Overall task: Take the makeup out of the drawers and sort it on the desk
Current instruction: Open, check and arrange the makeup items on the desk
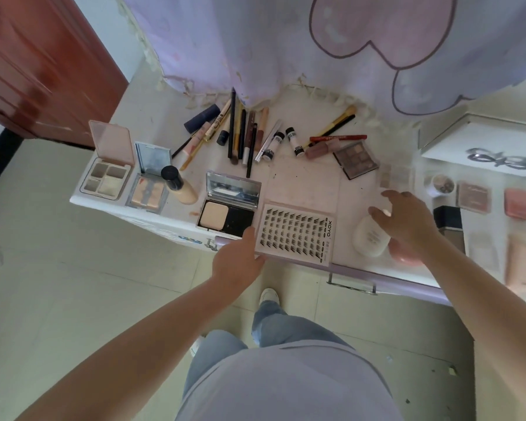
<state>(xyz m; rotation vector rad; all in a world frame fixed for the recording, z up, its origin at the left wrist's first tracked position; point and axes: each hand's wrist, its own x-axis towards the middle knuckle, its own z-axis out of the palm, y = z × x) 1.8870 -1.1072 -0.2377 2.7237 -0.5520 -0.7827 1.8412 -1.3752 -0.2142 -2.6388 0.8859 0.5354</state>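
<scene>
Left hand [239, 258] pinches the lash tray [296, 230] corner, squaring it beside the powder compact [227, 214]; right hand [407, 220], fingers spread, hovers over the white bottle [369, 238] right of the tray.

Pale tiled floor [73, 293] near and left, reddish-brown wooden door [37, 65] far left, lilac curtain [286, 41] with cartoon outline far, daylit.

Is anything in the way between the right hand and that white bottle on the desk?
Nothing visible blocks it. The right hand hangs open right over the white bottle, its fingers overlapping the bottle's top. Whether they touch it, I cannot tell.
</scene>
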